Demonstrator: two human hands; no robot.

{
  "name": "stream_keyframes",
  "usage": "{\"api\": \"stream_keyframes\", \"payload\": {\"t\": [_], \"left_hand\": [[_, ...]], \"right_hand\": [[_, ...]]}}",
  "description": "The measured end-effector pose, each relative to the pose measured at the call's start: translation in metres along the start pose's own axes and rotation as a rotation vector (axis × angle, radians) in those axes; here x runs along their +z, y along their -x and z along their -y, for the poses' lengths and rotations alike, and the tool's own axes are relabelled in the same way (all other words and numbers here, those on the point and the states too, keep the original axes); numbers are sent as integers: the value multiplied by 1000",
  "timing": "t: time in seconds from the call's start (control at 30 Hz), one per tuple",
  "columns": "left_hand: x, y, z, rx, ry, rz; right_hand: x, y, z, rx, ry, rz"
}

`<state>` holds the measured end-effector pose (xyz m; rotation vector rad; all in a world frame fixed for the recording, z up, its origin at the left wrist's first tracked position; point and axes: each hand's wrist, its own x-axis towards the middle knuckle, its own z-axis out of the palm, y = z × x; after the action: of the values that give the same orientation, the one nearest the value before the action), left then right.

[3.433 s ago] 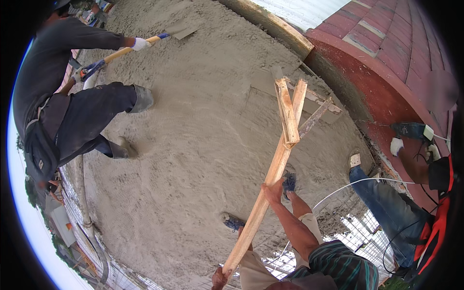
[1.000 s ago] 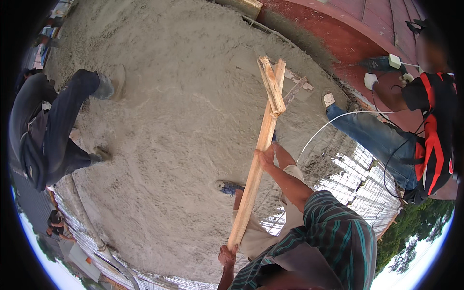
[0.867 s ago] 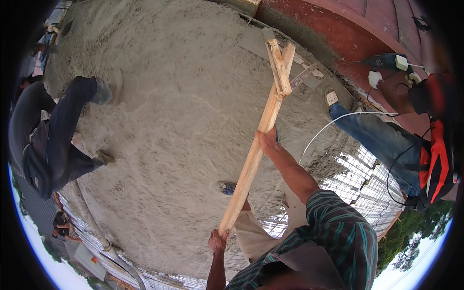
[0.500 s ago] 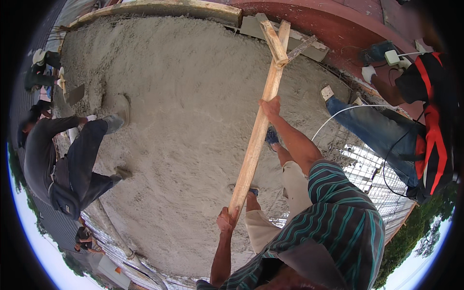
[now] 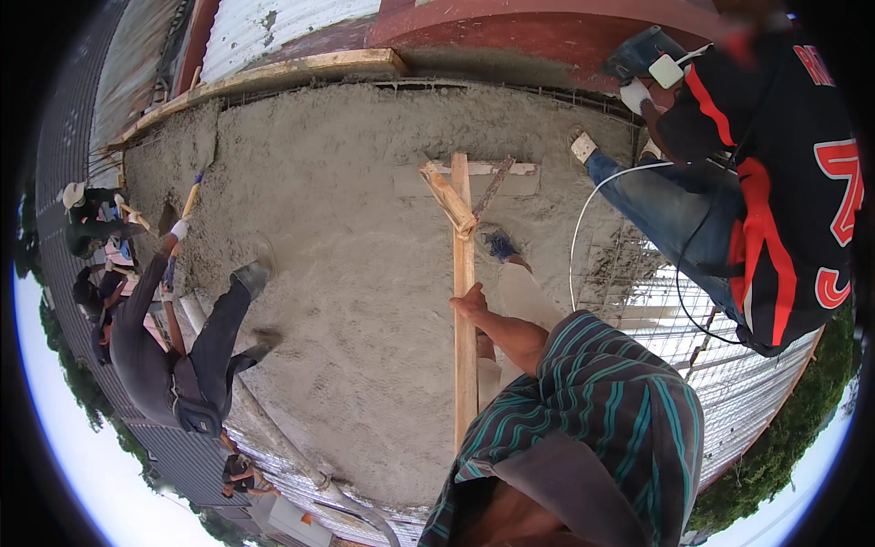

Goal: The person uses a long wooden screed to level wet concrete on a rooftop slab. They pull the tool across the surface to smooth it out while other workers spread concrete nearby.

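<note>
My right hand [image 5: 468, 303] is closed around the upright handle of a long wooden tool [image 5: 464, 383], made of planks that branch at the far end to a flat, cement-smeared board [image 5: 515, 182] lying on the wet concrete [image 5: 346, 283]. My left hand is hidden below my striped shirt and torso. One of my shoes [image 5: 501, 246] stands in the concrete just right of the handle.
At right a co-worker [image 5: 693, 237] holds a dark power tool [image 5: 638, 55] with cords. Several co-workers [image 5: 159, 356] work with shovels at left, beside a thick hose [image 5: 305, 460]. A timber form board [image 5: 319, 66] edges the far side; exposed rebar mesh [image 5: 674, 301] lies at lower right.
The wooden tool has swung upright in view and its head is lower and nearer. My left hand has dropped out of sight. The left co-worker's shovel has come back into view.
</note>
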<state>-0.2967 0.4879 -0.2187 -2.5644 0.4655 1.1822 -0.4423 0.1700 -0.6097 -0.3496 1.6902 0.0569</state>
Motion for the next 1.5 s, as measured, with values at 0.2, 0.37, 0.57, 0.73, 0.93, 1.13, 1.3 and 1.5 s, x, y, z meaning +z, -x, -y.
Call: {"api": "stream_keyframes", "payload": {"t": [0.2,0.37,0.57,0.73,0.93,1.13,1.3,1.5], "left_hand": [[-104,51,-130,241,-22,-39],[-170,98,-202,664,507,-34],[-140,108,-263,1078,615,-296],[-139,116,-290,1406,582,-608],[-132,128,-282,1298,638,-562],[-123,109,-287,1392,710,-702],[-114,103,-293,1431,825,-731],[-110,97,-299,1463,894,-739]], "right_hand": [[-10,-2,50,-54,-174,21],[-36,-5,105,-133,-395,26],[-103,37,144,-191,-487,292],[-116,87,149,-198,-486,466],[-113,110,132,-165,-530,469],[-112,125,131,-259,-532,665],[-114,137,145,-344,-342,767],[-109,141,147,-393,-251,820]]}}
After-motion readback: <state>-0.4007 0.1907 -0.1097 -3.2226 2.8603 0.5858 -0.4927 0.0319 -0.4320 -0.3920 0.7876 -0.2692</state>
